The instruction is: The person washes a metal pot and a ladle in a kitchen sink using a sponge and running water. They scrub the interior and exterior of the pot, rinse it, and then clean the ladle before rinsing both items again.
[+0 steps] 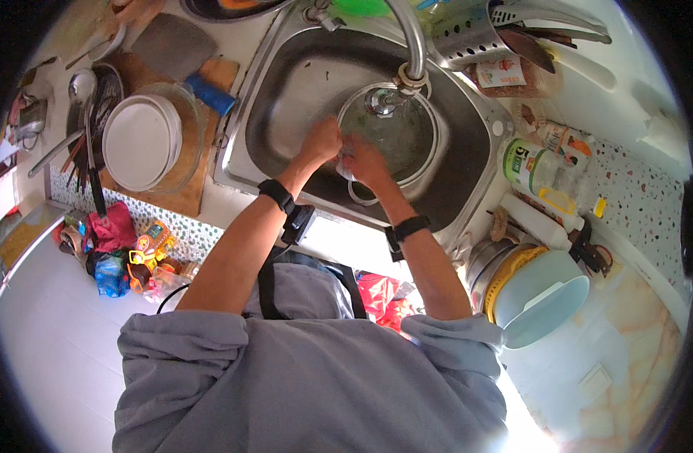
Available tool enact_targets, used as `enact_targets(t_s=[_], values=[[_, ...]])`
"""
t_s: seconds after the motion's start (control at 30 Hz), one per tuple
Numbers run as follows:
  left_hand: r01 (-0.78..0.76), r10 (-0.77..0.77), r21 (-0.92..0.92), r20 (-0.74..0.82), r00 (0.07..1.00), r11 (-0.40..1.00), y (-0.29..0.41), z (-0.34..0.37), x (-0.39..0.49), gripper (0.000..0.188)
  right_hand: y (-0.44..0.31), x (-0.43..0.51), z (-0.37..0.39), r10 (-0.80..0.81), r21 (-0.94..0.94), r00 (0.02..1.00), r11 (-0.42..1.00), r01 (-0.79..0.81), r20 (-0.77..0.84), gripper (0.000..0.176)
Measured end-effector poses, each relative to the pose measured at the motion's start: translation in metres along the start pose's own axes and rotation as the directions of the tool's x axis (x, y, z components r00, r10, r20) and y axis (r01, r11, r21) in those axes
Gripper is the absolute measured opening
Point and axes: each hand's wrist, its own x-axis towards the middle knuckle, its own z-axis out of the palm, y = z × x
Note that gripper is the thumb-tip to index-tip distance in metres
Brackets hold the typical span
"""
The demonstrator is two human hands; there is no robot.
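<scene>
Over the stainless steel sink [290,85], my left hand [323,140] is curled at the left rim of a round basin of water [389,133]. Right beside it, my right hand [367,161] closes around a small whitish, wet-looking thing [345,168], too blurred to name. Whether my left fingers also grip it is hidden. A ring-shaped pale handle [360,195] shows below my right hand, at the basin's near side. Above the basin hangs the faucet head [383,101], on a curved metal spout [411,39]. The water looks cloudy, with small bits in it.
To the left, stacked white bowls [136,142] and a blue roll [210,95] rest on a wooden board [196,189]. At right stand a perforated utensil holder [465,37], a plastic bottle [541,167] and a light-blue basin [544,300].
</scene>
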Motion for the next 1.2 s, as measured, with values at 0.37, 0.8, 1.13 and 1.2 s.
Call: enact_targets(t_s=[0.37,0.8,1.13,1.2], values=[[0.254,-0.224,-0.174,0.179,0.958,0.951,0.002,-0.014,0.019,0.039,0.066,0.017,-0.021,-0.213,-0.465,0.917,0.885,0.035,-0.337,0.054],[0.801,-0.469,-0.591,0.684,0.559,0.094,0.010,0.036,-0.063,0.031,0.003,-0.040,-0.004,0.021,-0.076,0.963,0.996,-0.043,-0.268,0.037],[0.454,-0.357,-0.342,0.310,0.881,0.823,0.003,0.045,-0.061,0.032,0.044,0.016,-0.123,-0.406,-0.845,0.910,0.512,0.156,-0.078,0.022],[0.463,-0.359,-0.370,0.317,0.878,0.805,-0.002,0.048,-0.062,0.032,0.041,0.054,-0.124,-0.518,-0.849,0.855,0.455,0.268,-0.008,0.020]])
